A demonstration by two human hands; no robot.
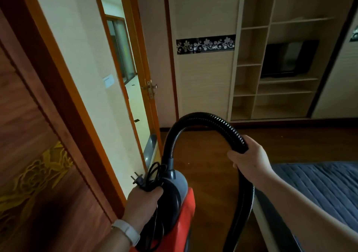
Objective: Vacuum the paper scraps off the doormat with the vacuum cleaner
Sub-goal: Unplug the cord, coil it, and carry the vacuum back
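A dark carved wooden door [29, 135] fills the left side; open shelving [249, 58] stands against the far wall; a bed [319, 184] with a blue quilt lies on the right; the red and grey vacuum cleaner [186, 209] sits low in the middle, between the doorway wall and the bed; its black ribbed hose [201, 116] arches upward; the right hand [249, 157] wraps its fingers round the hose; the left hand [143, 199], wearing a white wristband [126, 232], clasps the bundled black cord [155, 172] at the cleaner's top; the plug [138, 180] juts out beside it.
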